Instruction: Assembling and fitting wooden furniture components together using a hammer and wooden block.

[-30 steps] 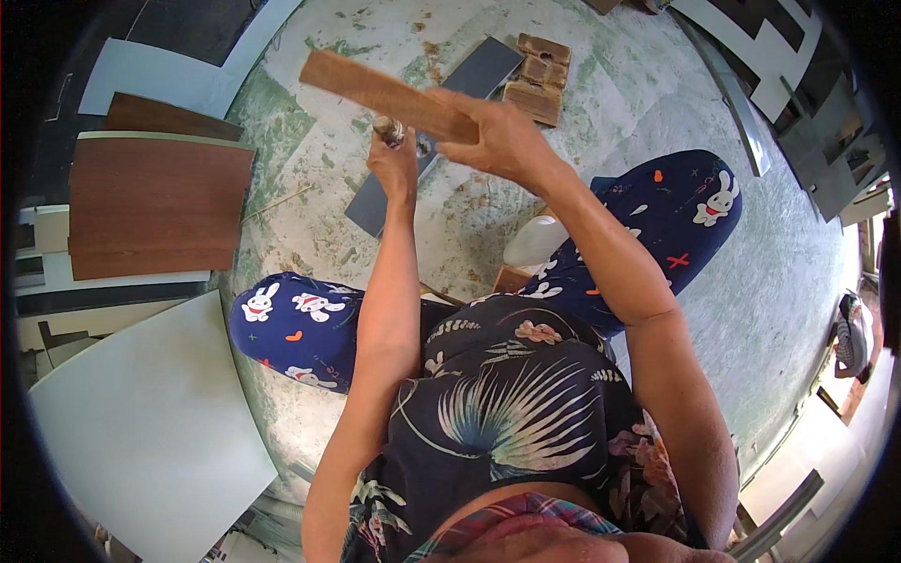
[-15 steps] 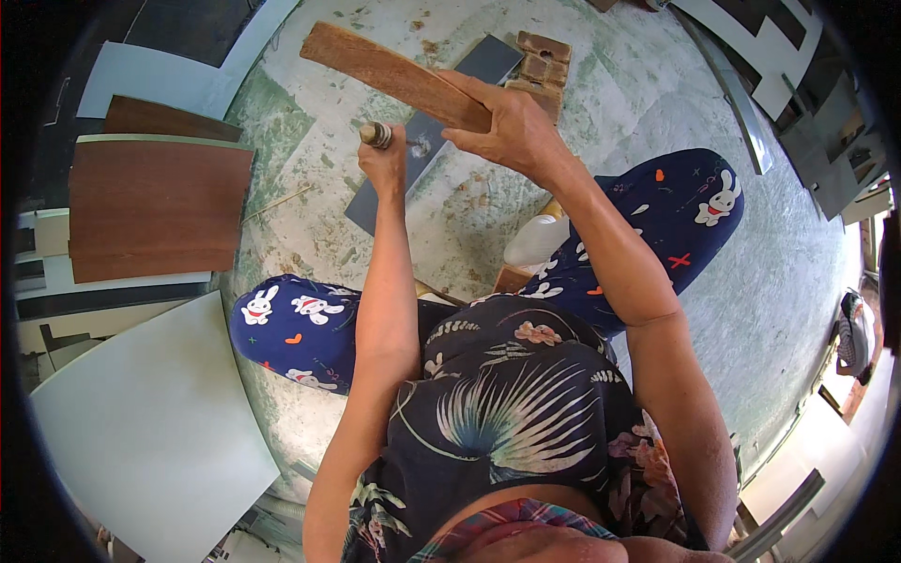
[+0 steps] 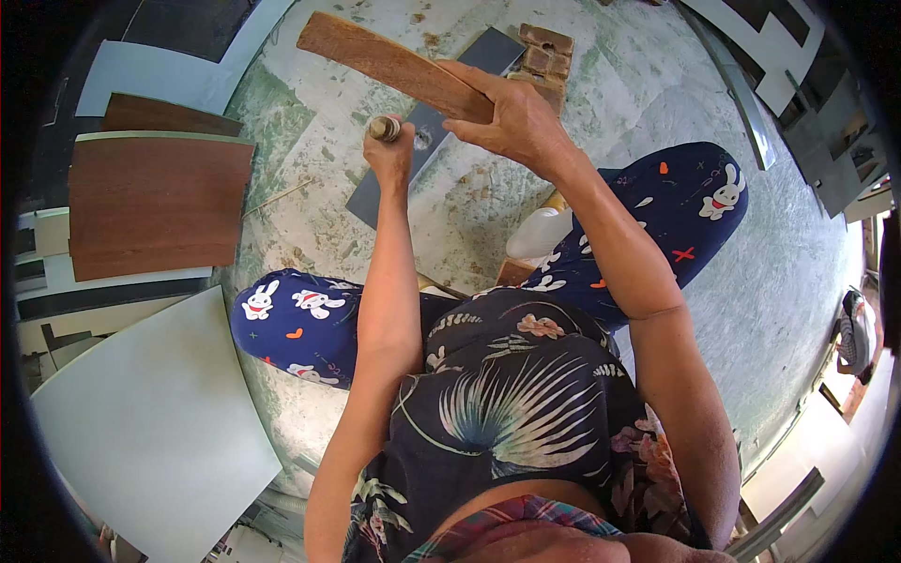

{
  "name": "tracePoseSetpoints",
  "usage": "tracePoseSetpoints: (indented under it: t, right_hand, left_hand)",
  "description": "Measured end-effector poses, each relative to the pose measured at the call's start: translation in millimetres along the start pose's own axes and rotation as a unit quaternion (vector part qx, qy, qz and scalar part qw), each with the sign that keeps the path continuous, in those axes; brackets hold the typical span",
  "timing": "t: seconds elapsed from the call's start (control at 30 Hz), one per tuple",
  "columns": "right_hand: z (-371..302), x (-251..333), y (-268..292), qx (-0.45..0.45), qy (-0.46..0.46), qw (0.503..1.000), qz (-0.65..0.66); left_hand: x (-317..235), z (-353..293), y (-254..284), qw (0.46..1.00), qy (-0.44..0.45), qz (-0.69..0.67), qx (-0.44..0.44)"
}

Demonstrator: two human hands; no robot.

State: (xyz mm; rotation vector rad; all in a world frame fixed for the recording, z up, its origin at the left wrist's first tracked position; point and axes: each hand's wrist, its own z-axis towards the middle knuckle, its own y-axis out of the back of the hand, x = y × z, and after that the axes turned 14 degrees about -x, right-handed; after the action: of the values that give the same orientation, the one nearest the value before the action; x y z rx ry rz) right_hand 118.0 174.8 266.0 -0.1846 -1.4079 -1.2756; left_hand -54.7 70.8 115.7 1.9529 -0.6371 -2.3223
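My left hand is closed round a stubby chisel-like tool, whose round, ringed end points up toward me. Its working end is hidden below the fist. In my right hand is one end of a thick, flat brown wooden bat. The bat slants up to the left, its far end beyond the left fist and apart from the tool. Under both hands a long dark grey board lies aslant on the floor. Beside the left fist, a pale round mark or hole shows in the board.
Reddish bricks lie by the board's far end. A white rounded object is beside my right leg. Brown panels and a large pale panel stand at the left. Metal strips and cut sheets lie far right.
My left fist and the tool have shifted slightly right and away from me, uncovering the pale mark more. The wooden bat's far end has risen a little in the picture.
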Motion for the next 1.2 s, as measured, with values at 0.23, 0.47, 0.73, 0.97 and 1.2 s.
tracePoseSetpoints:
  t: [0.23, 0.47, 0.73, 0.97, 1.2]
  right_hand:
    - [0, 0, 1, -0.001, -0.002, 1.0, 0.0]
    - [-1, -2, -2, 0.001, 0.005, 1.0, -0.008]
    - [0, 7, -1, 0.007, -0.002, 1.0, 0.002]
    - [-3, 20, -4, 0.016, 0.008, 0.999, 0.051]
    - [-11, -10, -21, 0.098, -0.011, 0.994, -0.049]
  left_hand:
    - [-1, -2, -1, 1.0, 0.002, -0.008, 0.01]
    - [11, 0, -1, 0.999, -0.017, -0.034, 0.031]
    - [7, 3, -2, 0.994, -0.035, -0.012, 0.101]
    - [13, -1, -6, 0.995, -0.063, -0.037, 0.072]
    - [-2, -5, -6, 0.995, -0.049, -0.006, 0.086]
